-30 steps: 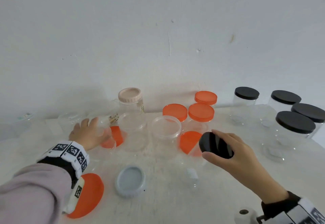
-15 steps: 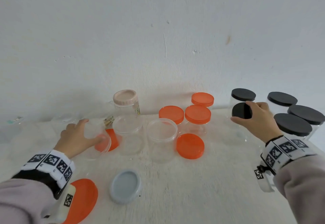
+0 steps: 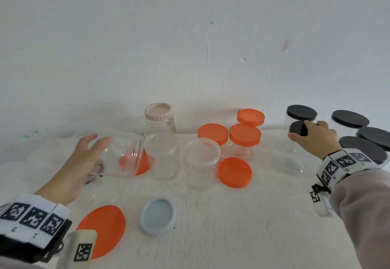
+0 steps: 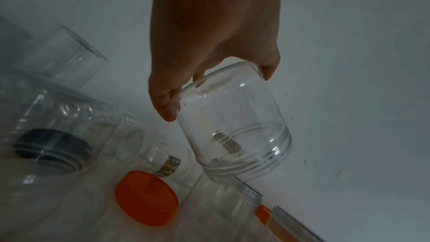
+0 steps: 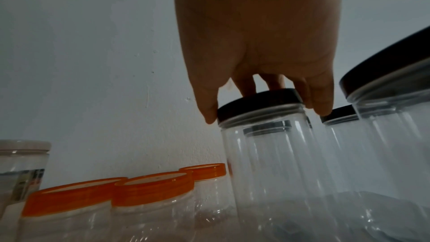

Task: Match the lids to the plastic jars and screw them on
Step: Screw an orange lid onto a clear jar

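— While the left hand (image 3: 84, 159) has that clear jar (image 3: 121, 155) tipped on its side above the desk (image 3: 232, 226), mouth turned toward the middle, what worries you?

— Mostly the hold. In the left wrist view the fingers curl round only the base end, thumb on one side and fingertips on the other, so the threaded mouth hangs free. Smooth plastic held that way could slip or swing, I think, and knock the two open jars (image 3: 201, 159) standing just beside it.

— And the right hand (image 3: 314, 139)?

— It reaches out to the far right, palm down, fingers and thumb clamped round the rim of a black lid (image 5: 259, 103) that sits on a tall clear jar (image 5: 274, 163). Whether the lid is fully threaded, I cannot tell. If it went on crooked, it would bind or pop off later. Four other black-lidded jars (image 3: 350, 118) crowd close, so the wrist could bump one when it pulls away.

— Anything else left to match?

— Loose orange lids lie on the desk: one (image 3: 234, 172) near the open jars, one (image 3: 105, 230) by the left wrist, one partly behind the tipped jar. A grey-blue lid (image 3: 157, 216) lies at the front. Picking the wrong size for the held jar is the likely mistake.
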